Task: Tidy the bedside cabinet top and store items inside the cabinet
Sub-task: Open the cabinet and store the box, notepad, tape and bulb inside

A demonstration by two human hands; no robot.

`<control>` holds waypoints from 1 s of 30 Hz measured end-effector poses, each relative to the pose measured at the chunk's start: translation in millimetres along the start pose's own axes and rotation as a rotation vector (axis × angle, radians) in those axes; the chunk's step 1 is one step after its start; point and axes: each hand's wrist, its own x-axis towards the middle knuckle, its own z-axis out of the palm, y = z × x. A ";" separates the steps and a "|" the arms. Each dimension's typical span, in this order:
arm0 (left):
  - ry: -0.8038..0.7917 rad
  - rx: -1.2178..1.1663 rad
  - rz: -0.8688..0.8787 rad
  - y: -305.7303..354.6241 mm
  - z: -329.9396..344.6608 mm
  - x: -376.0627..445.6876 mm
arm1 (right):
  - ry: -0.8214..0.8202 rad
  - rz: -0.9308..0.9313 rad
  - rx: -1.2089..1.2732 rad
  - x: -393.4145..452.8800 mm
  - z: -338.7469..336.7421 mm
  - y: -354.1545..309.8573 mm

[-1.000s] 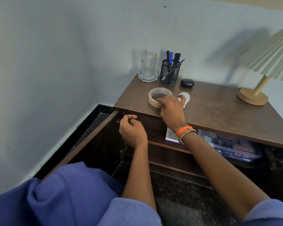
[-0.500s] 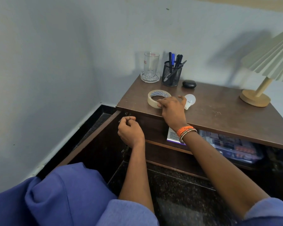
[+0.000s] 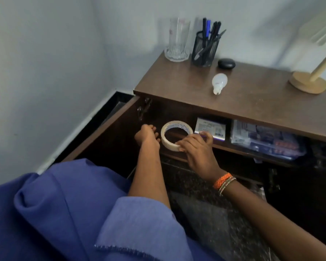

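The task looks under way but far from finished. The right hand (image 3: 197, 147) pinches the near rim of the cream-coloured roll of masking tape (image 3: 175, 135), fingers curled over its edge, holding it at the front lip of the dark wooden upper shelf (image 3: 239, 150) inside the open bedside cabinet; whether the roll already rests on the shelf I cannot tell. The left hand (image 3: 148, 136), just beside the roll on its far side from the right hand, has its fingers curled and seems to hold nothing, though its fingertips are partly hidden.

Beyond the right hand's fingers, a white and purple flat box (image 3: 210, 128) lies on that shelf, and further out to that side a clear plastic packet of dark items (image 3: 265, 141).

Above both hands, the brown wooden cabinet top (image 3: 252, 102) carries a white light bulb (image 3: 219, 82), a clear ribbed drinking glass (image 3: 178, 41), a black mesh pen holder (image 3: 205, 48) and a small black oval case (image 3: 226, 63). The wooden-based lamp (image 3: 309, 83) probably stays. Judging by that, several items remain to be stored.
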 end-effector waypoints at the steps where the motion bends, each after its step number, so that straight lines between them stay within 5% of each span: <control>1: -0.002 0.044 -0.009 -2.7 -1.4 1.1 | -0.027 0.039 0.005 -3.2 8.3 3.6; 9: -0.043 0.202 0.045 -4.5 0.3 5.4 | -0.129 0.416 -0.029 41.6 68.6 20.3; 15: -0.105 0.324 0.178 -7.5 5.0 13.7 | -0.180 0.442 -0.108 73.1 95.7 33.1; 21: -0.446 0.816 0.333 -17.2 3.5 18.0 | -0.180 0.488 -0.169 77.7 107.1 42.3; 30: -0.463 1.076 0.283 -23.6 -7.5 20.1 | -0.165 0.524 -0.188 67.6 107.7 45.6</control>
